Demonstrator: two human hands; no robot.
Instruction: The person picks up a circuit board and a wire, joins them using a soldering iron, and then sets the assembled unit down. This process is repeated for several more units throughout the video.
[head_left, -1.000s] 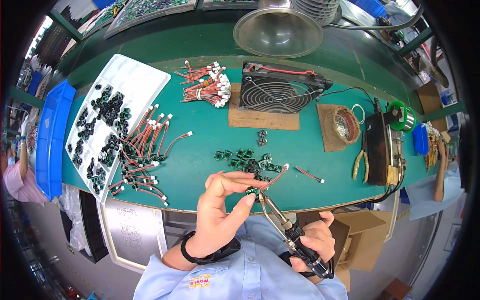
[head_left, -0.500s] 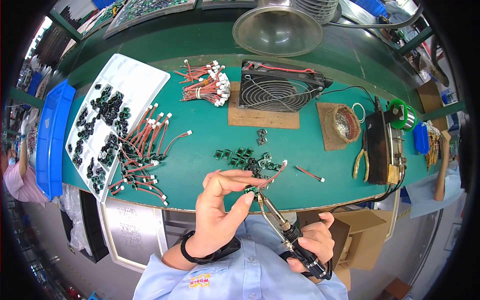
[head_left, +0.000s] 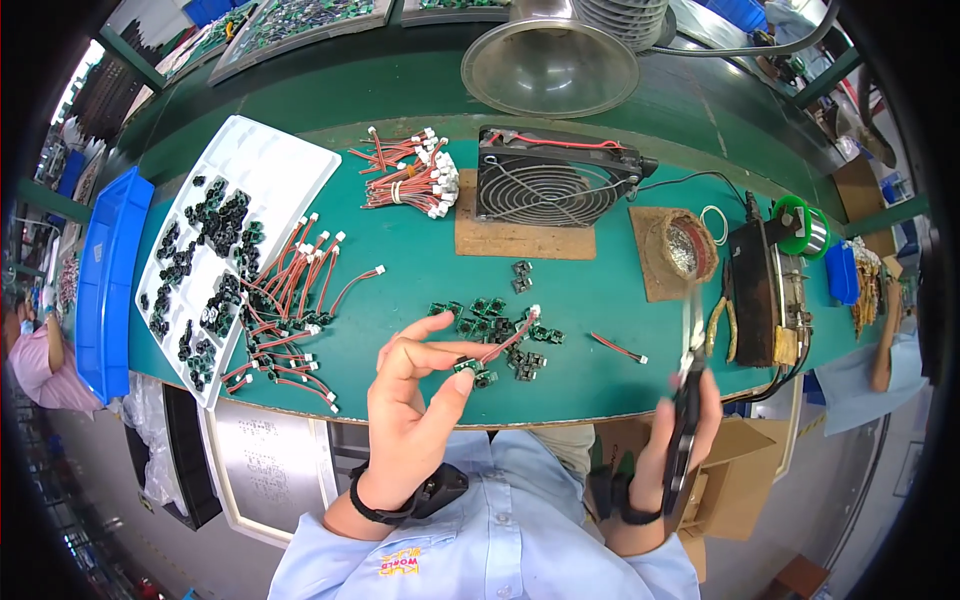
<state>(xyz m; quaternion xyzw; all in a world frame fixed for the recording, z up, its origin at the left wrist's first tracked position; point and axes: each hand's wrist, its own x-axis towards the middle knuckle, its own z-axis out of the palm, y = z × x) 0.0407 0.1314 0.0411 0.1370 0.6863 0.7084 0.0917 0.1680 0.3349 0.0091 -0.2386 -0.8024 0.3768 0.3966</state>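
Between the thumb and fingers of my left hand (head_left: 408,415) is a small green circuit board (head_left: 470,368). A thin red cable (head_left: 514,338) with a white plug sticks up from the board. My right hand (head_left: 655,450) is wrapped round the black handle of a soldering iron (head_left: 684,415). The iron stands roughly upright, its front end blurred by motion, with the tip near the round cup (head_left: 712,262) of silvery scrap. A loose pile of small green boards (head_left: 488,308) lies just beyond my left hand. One loose cable (head_left: 618,347) rests on the green mat between my hands.
A white tray (head_left: 285,150) with dark parts and wired boards stands left, beside a blue bin (head_left: 105,290). Bundled cables (head_left: 410,190), a fan (head_left: 555,185) and a metal hood (head_left: 550,70) are farther back. Pliers (head_left: 717,325), a dark box (head_left: 752,290) and a solder spool (head_left: 815,235) stand right.
My right hand has swung the soldering iron away from the board, to the right and up toward the cup. My left hand has moved slightly left with the board and cable.
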